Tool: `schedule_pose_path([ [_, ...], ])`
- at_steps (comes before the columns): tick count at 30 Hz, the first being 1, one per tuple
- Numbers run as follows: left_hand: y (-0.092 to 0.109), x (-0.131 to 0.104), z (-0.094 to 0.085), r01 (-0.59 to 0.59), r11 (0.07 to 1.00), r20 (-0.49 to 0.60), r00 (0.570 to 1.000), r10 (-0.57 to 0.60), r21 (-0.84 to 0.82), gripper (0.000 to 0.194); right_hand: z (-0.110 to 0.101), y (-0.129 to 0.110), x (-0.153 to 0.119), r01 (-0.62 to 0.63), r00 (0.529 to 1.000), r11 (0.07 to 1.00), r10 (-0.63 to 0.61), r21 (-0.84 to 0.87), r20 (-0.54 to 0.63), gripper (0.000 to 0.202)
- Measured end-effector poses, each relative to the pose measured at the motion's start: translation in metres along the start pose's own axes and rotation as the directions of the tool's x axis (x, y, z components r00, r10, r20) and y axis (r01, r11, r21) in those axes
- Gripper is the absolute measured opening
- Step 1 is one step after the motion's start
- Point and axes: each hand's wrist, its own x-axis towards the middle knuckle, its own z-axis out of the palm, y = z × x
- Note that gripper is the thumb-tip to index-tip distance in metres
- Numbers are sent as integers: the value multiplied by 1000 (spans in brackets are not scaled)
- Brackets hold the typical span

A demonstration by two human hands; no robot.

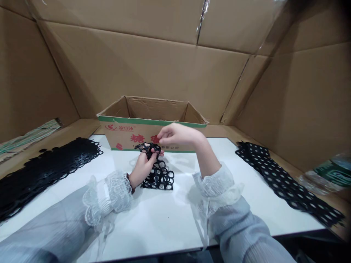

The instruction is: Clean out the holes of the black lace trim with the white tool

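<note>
My left hand (144,166) is closed round a black sheet with round holes (161,179). The upper part of this sheet is bunched in the fingers, and its lower part hangs down to the white table (175,223). Above and to the right, my right hand (178,134) is raised in front of the cardboard box (126,126). Its fingers are bent and drawn together towards the thumb; anything between them is too small to make out. The right hand looks apart from the black sheet.
A thick pile of black sheets (52,168) lies at the left. Black sheets with holes (279,179) lie along the right edge. Beyond them is a clear plastic bottle with a green label (333,170). Tall cardboard walls (148,69) enclose the table at the back and sides.
</note>
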Motion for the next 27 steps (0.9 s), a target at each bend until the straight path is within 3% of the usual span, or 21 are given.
schedule_pose_path([
  [3, -3, 0, 0, -51, 999, -28, 998, 51, -13, 13, 17, 10, 12, -81, 985, 992, 94, -96, 144, 23],
  [6, -7, 2, -1, -58, 998, -46, 997, 57, -21, 15, 25, 17, 19, -20, 985, 997, 33, -80, 168, 17],
  [12, 1, 4, 1, -31, 1000, -4, 1000, 31, -2, 16, 20, 18, 17, 8, 985, 1000, -4, -23, 175, 20],
  [15, 4, 3, 1, -16, 1000, -6, 1000, 16, -20, 16, 15, 15, 17, 34, 997, 997, -29, -66, 73, 25],
  [17, 4, 2, 1, 1, 999, -32, 999, -2, -41, 15, 6, 13, 14, 32, 984, 995, -48, -99, -170, 26],
  [18, 3, 2, 1, 23, 998, -39, 999, -25, -58, 16, 0, 12, 12, 17, 941, 994, -53, -110, -336, 27],
  [20, 1, 0, 2, 72, 993, -34, 997, -75, -91, 19, -14, 13, 4, -36, 745, 993, -47, -110, -665, 30],
  [22, -2, -1, 3, 97, 991, -5, 995, -97, -92, 20, -26, 20, -3, -71, 525, 994, -35, -84, -850, 36],
  [23, -3, -1, 3, 92, 993, 9, 996, -92, -78, 20, -30, 25, -5, -96, 440, 992, -26, -76, -898, 37],
  [24, -4, -1, 3, 77, 995, 20, 997, -76, -56, 19, -31, 31, -6, -126, 401, 990, -13, -69, -916, 37],
  [25, -5, -1, 3, 57, 998, 29, 998, -57, -26, 18, -31, 36, -6, -164, 416, 984, 8, -66, -909, 35],
  [27, -7, -1, 2, 21, 999, 36, 999, -23, 35, 17, -27, 42, -3, -249, 550, 966, 77, -75, -832, 34],
])
